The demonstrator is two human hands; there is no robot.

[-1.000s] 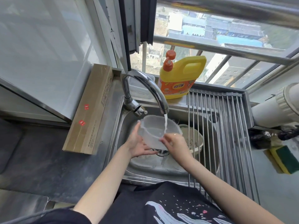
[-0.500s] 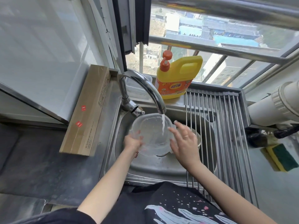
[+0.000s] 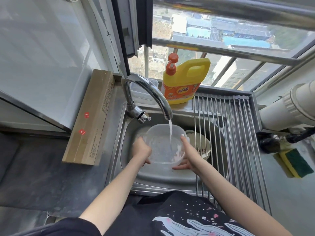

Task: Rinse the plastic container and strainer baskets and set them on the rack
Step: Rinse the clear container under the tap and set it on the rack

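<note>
A clear plastic container (image 3: 158, 145) is held upright over the steel sink (image 3: 163, 176), under the running tap (image 3: 150, 94), and water streams into it. My left hand (image 3: 142, 151) grips its left rim. My right hand (image 3: 186, 155) clasps its right side, thumb over the rim and fingers underneath. A cream strainer basket (image 3: 202, 145) lies in the sink to the right, partly beneath the rack bars. The roll-up metal rack (image 3: 238, 133) covers the sink's right part and has nothing on it.
A yellow dish soap bottle (image 3: 184, 82) stands on the ledge behind the sink. A long cardboard box (image 3: 90, 120) lies on the left counter. A green and yellow sponge (image 3: 295, 165) and a white pipe (image 3: 289, 108) are at the right.
The container has turned from tilted towards me to upright under the stream. My right hand went from open fingers on the rim to clasping its right side and underside.
</note>
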